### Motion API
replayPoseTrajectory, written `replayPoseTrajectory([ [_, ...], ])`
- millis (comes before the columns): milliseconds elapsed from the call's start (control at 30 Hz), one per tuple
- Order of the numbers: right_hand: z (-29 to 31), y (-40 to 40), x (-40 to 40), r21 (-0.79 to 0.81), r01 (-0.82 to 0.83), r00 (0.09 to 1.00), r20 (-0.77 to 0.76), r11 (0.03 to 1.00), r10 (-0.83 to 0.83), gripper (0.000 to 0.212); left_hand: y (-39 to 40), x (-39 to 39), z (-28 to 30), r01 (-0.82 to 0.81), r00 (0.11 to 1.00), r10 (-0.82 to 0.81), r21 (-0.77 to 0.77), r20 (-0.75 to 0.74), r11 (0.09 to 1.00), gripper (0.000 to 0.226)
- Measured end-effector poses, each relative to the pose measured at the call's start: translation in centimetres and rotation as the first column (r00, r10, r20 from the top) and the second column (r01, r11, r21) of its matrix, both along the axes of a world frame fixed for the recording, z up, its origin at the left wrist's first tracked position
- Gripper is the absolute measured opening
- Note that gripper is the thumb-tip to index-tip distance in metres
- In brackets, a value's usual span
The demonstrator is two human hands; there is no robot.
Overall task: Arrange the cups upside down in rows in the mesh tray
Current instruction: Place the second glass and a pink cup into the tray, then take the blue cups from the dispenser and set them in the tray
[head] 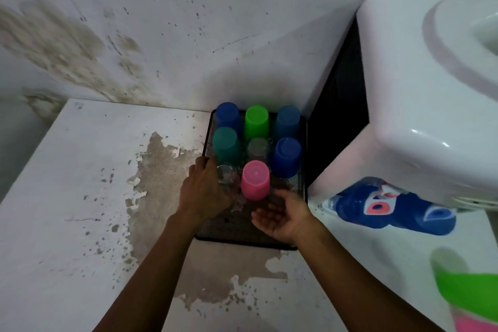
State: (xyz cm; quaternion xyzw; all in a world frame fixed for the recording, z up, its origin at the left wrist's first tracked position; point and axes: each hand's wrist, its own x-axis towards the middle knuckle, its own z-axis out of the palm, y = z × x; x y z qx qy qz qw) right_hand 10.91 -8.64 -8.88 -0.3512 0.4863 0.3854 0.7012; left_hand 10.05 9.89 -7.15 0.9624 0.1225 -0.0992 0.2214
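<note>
A black mesh tray (237, 226) lies on the white counter against the wall. Upside-down cups fill its far part: a blue cup (228, 116), a green cup (256, 122) and a light blue cup (287, 121) at the back, then a teal cup (226, 144), a clear glass (257, 147) and another blue cup (287, 156). A pink cup (255, 179) stands nearer. My left hand (204, 191) is wrapped around a clear glass (227, 175) left of the pink cup. My right hand (283, 215) hovers palm up over the tray's near right part, holding nothing.
A white water dispenser (420, 89) stands right of the tray. A blue patterned bag (390, 205) lies below it. A green and pink stack of cups (469, 299) shows at the lower right. The counter (80, 197) has peeling paint on the left.
</note>
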Motion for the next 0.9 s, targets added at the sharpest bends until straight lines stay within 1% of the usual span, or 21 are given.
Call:
replayPoseTrajectory([
  [67, 0.7, -0.8, -1.1, -0.059, -0.103, 0.993, 0.043, 0.993, 0.106, 0.025, -0.5, -0.9, 0.4, -0.004, 0.998, 0.004, -0.004, 0.069, 1.0, 0.095],
  [100, 1.0, -1.2, -1.7, -0.096, -0.162, 0.983, 0.068, 0.982, 0.169, 0.023, -0.8, -1.4, 0.6, -0.017, 0.989, 0.021, -0.025, 0.144, 1.0, 0.093],
  [167, 1.8, -2.3, -3.0, -0.2, -0.254, 0.948, 0.142, 0.946, 0.284, 0.018, -1.9, -2.8, 1.3, -0.049, 0.938, 0.086, -0.117, 0.335, 0.992, 0.077],
  [233, 2.2, -3.5, -4.3, -0.345, -0.291, 0.902, 0.212, 0.892, 0.376, 0.015, -3.4, -4.1, 1.9, -0.005, 0.854, 0.099, -0.183, 0.511, 0.983, 0.054],
  [267, 2.3, -4.1, -4.8, -0.418, -0.301, 0.877, 0.231, 0.857, 0.421, 0.015, -4.2, -4.7, 2.2, 0.036, 0.814, 0.086, -0.197, 0.575, 0.98, 0.044],
  [333, 2.5, -5.6, -5.9, -0.534, -0.302, 0.833, 0.255, 0.79, 0.49, 0.019, -6.1, -5.8, 2.3, 0.11, 0.762, 0.061, -0.221, 0.645, 0.969, 0.027],
  [400, 2.4, -7.0, -6.9, -0.61, -0.285, 0.809, 0.262, 0.74, 0.527, 0.02, -8.3, -6.7, 2.2, 0.158, 0.751, 0.047, -0.249, 0.658, 0.956, 0.021],
  [467, 2.2, -9.1, -8.2, -0.675, -0.231, 0.805, 0.272, 0.701, 0.527, 0.02, -10.8, -7.5, 1.8, 0.227, 0.78, 0.001, -0.285, 0.626, 0.931, 0.022],
  [533, 1.9, -11.3, -9.2, -0.744, -0.131, 0.816, 0.294, 0.655, 0.497, 0.026, -13.2, -7.8, 1.4, 0.252, 0.853, -0.037, -0.348, 0.52, 0.903, 0.029],
  [600, 1.8, -13.2, -9.8, -0.829, -0.037, 0.828, 0.287, 0.558, 0.482, 0.037, -15.4, -7.6, 1.2, 0.215, 0.923, -0.054, -0.395, 0.381, 0.893, 0.038],
  [667, 2.4, -15.2, -10.2, -0.88, 0.072, 0.846, 0.303, 0.469, 0.438, 0.051, -17.9, -7.2, 1.1, 0.165, 0.969, -0.066, -0.427, 0.238, 0.889, 0.053],
  [700, 2.7, -16.3, -10.2, -0.887, 0.134, 0.85, 0.332, 0.441, 0.409, 0.057, -19.2, -6.9, 1.0, 0.134, 0.983, -0.063, -0.445, 0.17, 0.885, 0.062],
  [767, 3.0, -18.1, -9.7, -0.884, 0.237, 0.843, 0.393, 0.403, 0.367, 0.067, -21.1, -6.2, 0.6, 0.079, 0.995, -0.04, -0.49, 0.089, 0.868, 0.075],
  [833, 3.1, -19.6, -8.9, -0.884, 0.29, 0.828, 0.424, 0.368, 0.367, 0.077, -22.8, -5.6, 0.2, 0.04, 0.999, -0.016, -0.519, 0.051, 0.854, 0.085],
  [900, 2.8, -20.6, -8.0, -0.886, 0.303, 0.812, 0.433, 0.352, 0.392, 0.082, -24.2, -5.1, -0.2, 0.014, 1.0, 0.0, -0.529, 0.027, 0.848, 0.095],
])
